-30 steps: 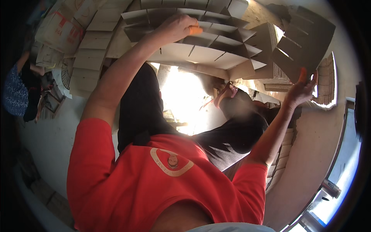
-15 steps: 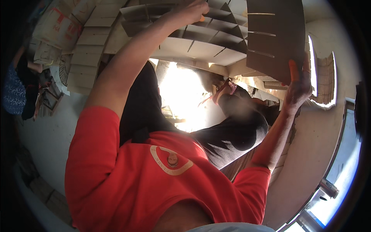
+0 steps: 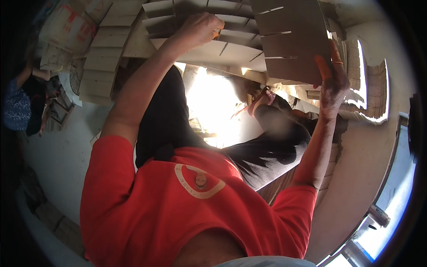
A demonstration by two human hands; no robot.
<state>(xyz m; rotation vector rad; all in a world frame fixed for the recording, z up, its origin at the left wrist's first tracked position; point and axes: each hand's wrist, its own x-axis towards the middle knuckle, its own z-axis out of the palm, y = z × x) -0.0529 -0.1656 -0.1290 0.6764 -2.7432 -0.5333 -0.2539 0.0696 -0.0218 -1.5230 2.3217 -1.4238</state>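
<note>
A grid of crossed cardboard dividers (image 3: 238,50) stands on the surface at the top of the view. My left hand (image 3: 202,32) reaches over it with curled fingers, closed at the edge of a divider strip; the fingertips are partly hidden. In my right hand (image 3: 334,82) is a broad slotted cardboard sheet (image 3: 296,42), gripped at its right edge, thumb on the face towards me. Several narrow slots run in from its left side. The sheet is tilted beside the grid's right end and overlaps it in view; I cannot tell whether they touch.
At the left lies a row of overlapping slotted cardboard pieces (image 3: 103,60), with a printed carton (image 3: 66,29) behind. More stacked cardboard (image 3: 378,91) stands at the right by the wall. Another person (image 3: 20,104) is at far left. Bright light glares between my legs.
My right hand has shifted left and slightly up with the slotted sheet. My left hand has come nearer and a little left across the grid.
</note>
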